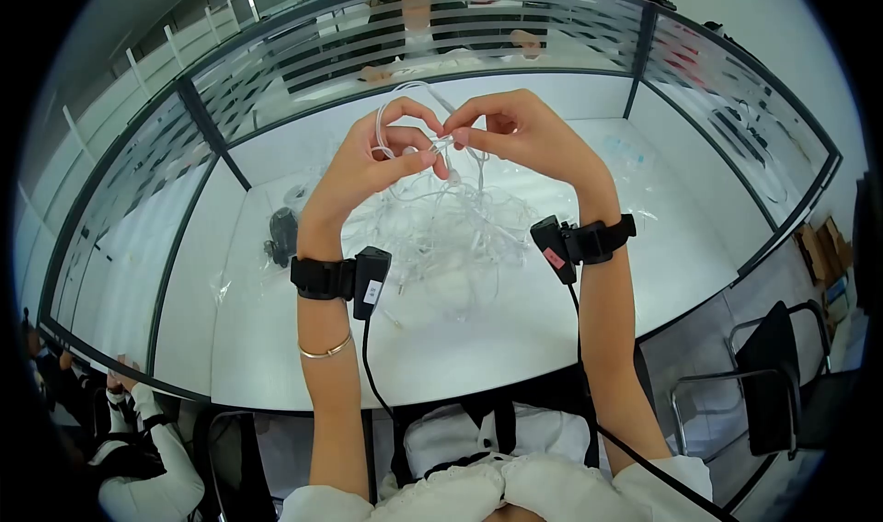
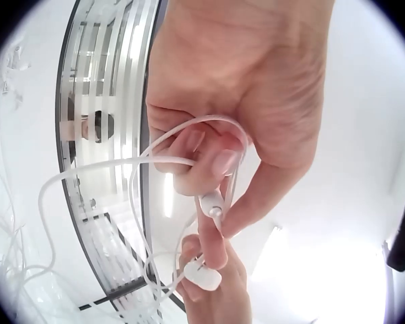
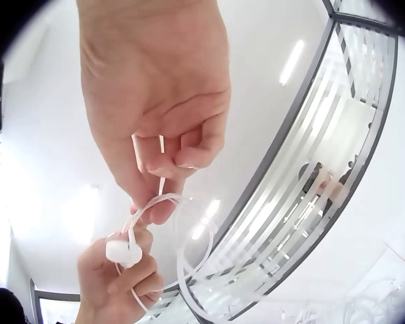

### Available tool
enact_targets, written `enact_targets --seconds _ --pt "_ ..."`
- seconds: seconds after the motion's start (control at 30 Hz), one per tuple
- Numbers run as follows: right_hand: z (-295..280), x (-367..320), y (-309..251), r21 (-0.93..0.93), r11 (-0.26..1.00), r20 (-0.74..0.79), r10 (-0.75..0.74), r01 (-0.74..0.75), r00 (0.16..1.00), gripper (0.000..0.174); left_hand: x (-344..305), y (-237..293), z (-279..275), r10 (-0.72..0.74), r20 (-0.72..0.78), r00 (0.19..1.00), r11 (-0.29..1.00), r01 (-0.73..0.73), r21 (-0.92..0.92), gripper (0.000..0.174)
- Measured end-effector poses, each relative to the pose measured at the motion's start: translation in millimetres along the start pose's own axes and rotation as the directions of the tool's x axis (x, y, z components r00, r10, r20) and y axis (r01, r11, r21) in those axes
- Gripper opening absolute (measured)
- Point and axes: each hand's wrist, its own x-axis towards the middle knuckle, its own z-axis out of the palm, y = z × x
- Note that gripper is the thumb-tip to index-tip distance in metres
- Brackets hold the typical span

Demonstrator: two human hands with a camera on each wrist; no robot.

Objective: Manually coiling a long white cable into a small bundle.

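Observation:
Raised above the table, my left hand [image 1: 363, 163] holds white wired earphones, their cable looped around its curled fingers. One white earbud [image 2: 211, 204] sits by the left thumb and fingers in the left wrist view. A second earbud [image 2: 202, 277] dangles lower, in front of the other hand. My right hand [image 1: 538, 140] pinches the thin white cable [image 3: 163, 198] between thumb and index finger, fingertips close to the left hand's. Below both hands, a tangled heap of white cables [image 1: 432, 232] lies on the white table [image 1: 441, 352].
Left of the heap stands a dark object [image 1: 282, 235]. Clear plastic bags [image 1: 635, 154] lie toward the right rear. White partition panels with striped glass [image 1: 414, 39] enclose the table's far sides. A black chair [image 1: 773, 375] is at the right, and another person [image 1: 138, 458] sits at the left.

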Motion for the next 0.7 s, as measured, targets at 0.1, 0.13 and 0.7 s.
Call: enact_targets --seconds 0.1,0.13,0.7 --pt "-3.8 -2.4 -4.8 -0.044 0.999 0.03 -0.02 0.022 0.999 0.014 -1.2 -1.8 -3.1 -0.021 -0.009 1.0 0.999 0.022 0.029 0.026" --pt "-4.5 -2.9 -8.1 -0.074 0.997 0.018 -0.008 0.009 1.0 0.014 -0.8 -1.8 -3.6 -0.032 -0.009 0.999 0.997 0.033 0.064 0.027" --pt "-1.9 0.7 -13.5 0.25 0.966 -0.16 -0.029 0.069 0.987 0.017 -8.3 -5.9 -5.9 -0.036 0.021 0.999 0.999 0.036 -0.01 0.028"
